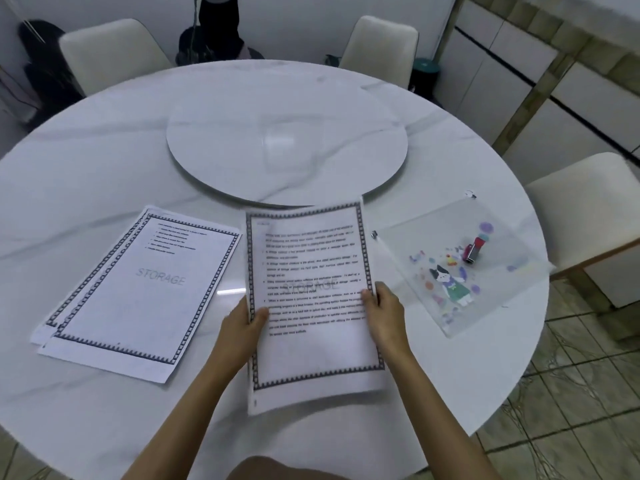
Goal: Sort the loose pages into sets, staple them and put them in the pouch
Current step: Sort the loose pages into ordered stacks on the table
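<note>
I hold a stack of printed pages (311,258) with a dark patterned border above the table, in front of me. My left hand (244,323) grips its left edge, thumb on top. My right hand (382,308) grips its right edge. A second pile of bordered pages (138,292) marked STORAGE lies flat to the left, its sheets slightly offset. To the right lies the clear zip pouch (460,268) with a cartoon cat print. A small red and pink stapler (475,249) rests on top of the pouch.
The round white marble table (104,161) carries a raised turntable (287,143) at its centre. White chairs stand at the back left (110,53), back right (381,46) and right (585,199). Tiled floor shows at the lower right.
</note>
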`<control>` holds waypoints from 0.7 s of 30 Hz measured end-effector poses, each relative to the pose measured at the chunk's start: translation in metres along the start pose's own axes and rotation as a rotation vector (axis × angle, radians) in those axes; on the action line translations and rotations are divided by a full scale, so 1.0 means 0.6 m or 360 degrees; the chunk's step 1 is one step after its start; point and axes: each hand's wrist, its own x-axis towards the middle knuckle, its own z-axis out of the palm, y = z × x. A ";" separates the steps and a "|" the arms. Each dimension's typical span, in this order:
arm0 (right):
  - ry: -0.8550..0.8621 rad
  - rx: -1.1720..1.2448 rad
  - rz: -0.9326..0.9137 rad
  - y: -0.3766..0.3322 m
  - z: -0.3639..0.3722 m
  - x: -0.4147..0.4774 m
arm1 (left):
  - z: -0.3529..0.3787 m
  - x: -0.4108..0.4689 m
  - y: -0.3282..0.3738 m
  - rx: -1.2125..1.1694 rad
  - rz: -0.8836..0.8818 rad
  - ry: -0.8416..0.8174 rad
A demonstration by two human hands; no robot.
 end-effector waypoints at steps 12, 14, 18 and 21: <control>0.0059 -0.0164 0.0030 0.064 0.045 -0.010 | 0.032 -0.017 -0.052 0.0172 -0.0301 -0.0109; 0.0086 -0.0151 0.0032 0.069 0.049 -0.010 | 0.031 -0.015 -0.044 0.0163 -0.0343 -0.0087; 0.0105 -0.0147 0.0117 0.074 0.053 -0.005 | 0.032 -0.011 -0.029 0.0162 -0.0444 -0.0075; 0.0028 -0.0189 0.0119 0.072 0.048 -0.011 | 0.035 -0.014 -0.025 0.0157 -0.0468 -0.0053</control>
